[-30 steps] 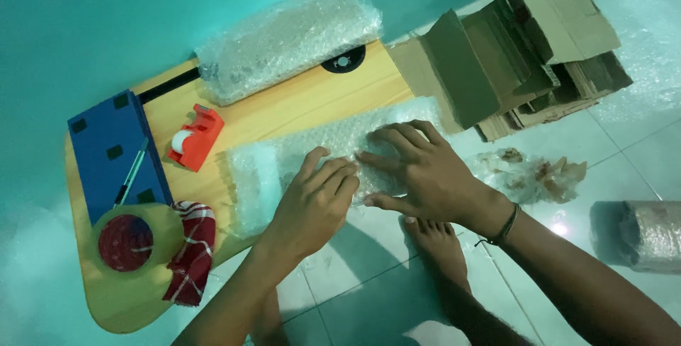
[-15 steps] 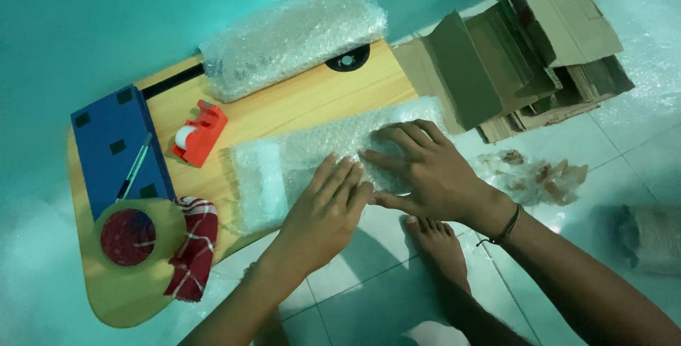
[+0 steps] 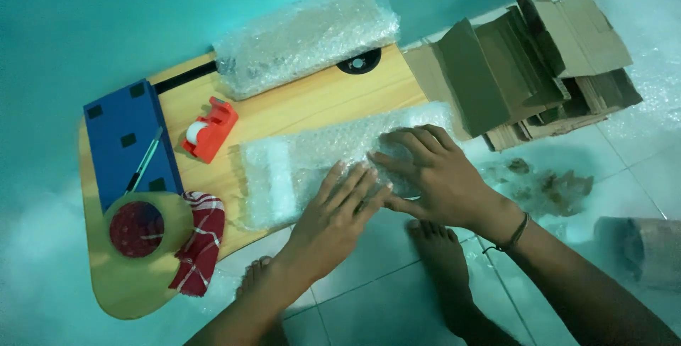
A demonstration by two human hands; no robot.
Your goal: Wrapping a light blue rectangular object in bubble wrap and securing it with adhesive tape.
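Head view shows my left hand (image 3: 339,212) and my right hand (image 3: 434,174) both lying flat, fingers spread, pressing down on a bubble-wrapped bundle (image 3: 319,158); neither grip is closed around it. It lies across the near edge of the low wooden table (image 3: 298,105), just right of the red tape dispenser (image 3: 208,129). The wrap is clear, pale and bumpy, hiding a long flat shape inside. I judge it light, soft and springy on the surface, somewhat slippery; best held by its long sides, with flat palms.
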